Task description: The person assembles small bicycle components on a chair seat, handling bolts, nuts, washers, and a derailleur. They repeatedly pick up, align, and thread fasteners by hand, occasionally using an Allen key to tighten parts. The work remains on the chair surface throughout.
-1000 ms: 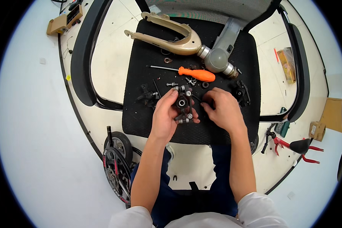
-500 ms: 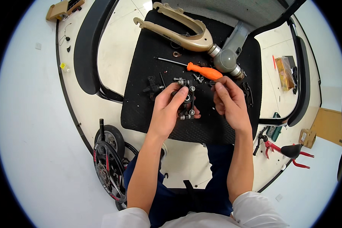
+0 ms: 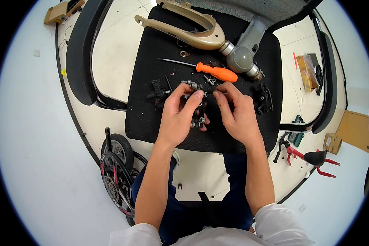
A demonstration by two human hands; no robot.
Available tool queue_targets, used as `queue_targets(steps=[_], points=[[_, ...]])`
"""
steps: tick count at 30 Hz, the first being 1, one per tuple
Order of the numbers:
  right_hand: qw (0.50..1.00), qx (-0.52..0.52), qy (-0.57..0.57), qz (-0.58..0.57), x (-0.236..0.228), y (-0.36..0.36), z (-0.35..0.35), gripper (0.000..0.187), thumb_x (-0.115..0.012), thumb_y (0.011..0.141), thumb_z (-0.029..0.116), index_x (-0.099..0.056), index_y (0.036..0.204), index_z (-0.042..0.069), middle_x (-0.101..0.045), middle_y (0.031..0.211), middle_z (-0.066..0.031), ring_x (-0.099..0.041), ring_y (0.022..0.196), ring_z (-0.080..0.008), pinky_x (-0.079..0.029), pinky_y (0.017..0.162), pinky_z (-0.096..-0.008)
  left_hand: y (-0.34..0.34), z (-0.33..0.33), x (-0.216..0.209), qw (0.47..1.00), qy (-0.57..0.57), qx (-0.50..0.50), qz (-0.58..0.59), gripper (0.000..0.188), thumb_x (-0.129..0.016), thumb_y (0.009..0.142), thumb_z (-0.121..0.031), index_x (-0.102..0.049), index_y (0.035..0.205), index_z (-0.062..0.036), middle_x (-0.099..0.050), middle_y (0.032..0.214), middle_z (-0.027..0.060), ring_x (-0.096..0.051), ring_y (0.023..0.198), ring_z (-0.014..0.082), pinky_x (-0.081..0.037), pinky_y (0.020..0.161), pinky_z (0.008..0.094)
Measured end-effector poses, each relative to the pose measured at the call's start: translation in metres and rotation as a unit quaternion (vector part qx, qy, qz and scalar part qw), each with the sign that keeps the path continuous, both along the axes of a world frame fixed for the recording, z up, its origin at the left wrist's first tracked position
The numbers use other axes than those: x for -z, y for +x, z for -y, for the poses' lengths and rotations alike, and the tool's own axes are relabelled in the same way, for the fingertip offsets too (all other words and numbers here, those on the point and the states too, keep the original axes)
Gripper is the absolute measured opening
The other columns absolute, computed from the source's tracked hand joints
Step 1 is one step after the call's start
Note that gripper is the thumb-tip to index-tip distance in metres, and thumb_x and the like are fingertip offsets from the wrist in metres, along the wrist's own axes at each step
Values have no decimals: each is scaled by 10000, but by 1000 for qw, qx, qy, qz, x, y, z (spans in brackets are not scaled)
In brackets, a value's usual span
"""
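Black metal part, partly hidden | left hand clasps it | right hand beside it, cannot tell if pinching

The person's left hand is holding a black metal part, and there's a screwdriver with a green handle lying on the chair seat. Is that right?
Not quite: the screwdriver has an orange handle, not a green one, as the head view shows. It does lie on the chair seat, and the left hand is holding a black metal part.
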State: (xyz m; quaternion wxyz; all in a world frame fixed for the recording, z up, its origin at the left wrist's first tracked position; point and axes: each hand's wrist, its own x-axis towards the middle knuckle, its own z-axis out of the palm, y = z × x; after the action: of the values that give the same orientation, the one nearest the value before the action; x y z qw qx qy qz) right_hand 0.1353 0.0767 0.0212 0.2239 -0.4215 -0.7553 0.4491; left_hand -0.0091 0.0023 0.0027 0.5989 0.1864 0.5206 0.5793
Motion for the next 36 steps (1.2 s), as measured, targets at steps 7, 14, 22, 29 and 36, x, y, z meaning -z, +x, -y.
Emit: queue_targets(steps=[7,14,22,29,36], points=[[999,-8,40,7,2,-3,4,83,-618,930,70,-598,968,-1,-641,745,-199,-658,684,-375,-507,609,-379,2,-3,2,1000,-1,-4,20,227,-449,1034,-269,-503,960,-62,-575,746,54,-613,595,134,-537,512,267],[997,-1,69,44,-1,-15,13,61,-613,936,59,-598,955,3,-631,660,-158,-665,607,-323,-515,562,-363,0,0,8,999,14,-18,23,215,-393,1053,-237,-482,977,-56,-591,775,48,-605,590,107,-530,514,256],[996,85,34,-5,3,-27,25,44,-608,929,33,-593,956,2,-607,622,-154,-659,556,-298,-501,516,-384,6,4,3,991,62,-51,-107,179,-392,1044,-188,-472,986,-39,-582,789,46,-581,604,93,-484,523,251],[991,29,133,9,12,-22,20,103,-640,895,22,-594,986,6,-624,684,-190,-644,605,-355,-500,536,-408,9,3,6,989,56,-81,-111,180,-443,1031,-227,-498,930,-89,-492,766,-53,-425,628,-3,-341,522,170],[989,-1,145,-5,15,-24,24,120,-645,888,22,-589,994,5,-628,675,-177,-653,604,-338,-502,522,-407,1,5,6,991,76,-82,-76,305,-390,1078,-327,-504,898,-108,-493,764,-64,-430,628,-8,-354,524,175]])
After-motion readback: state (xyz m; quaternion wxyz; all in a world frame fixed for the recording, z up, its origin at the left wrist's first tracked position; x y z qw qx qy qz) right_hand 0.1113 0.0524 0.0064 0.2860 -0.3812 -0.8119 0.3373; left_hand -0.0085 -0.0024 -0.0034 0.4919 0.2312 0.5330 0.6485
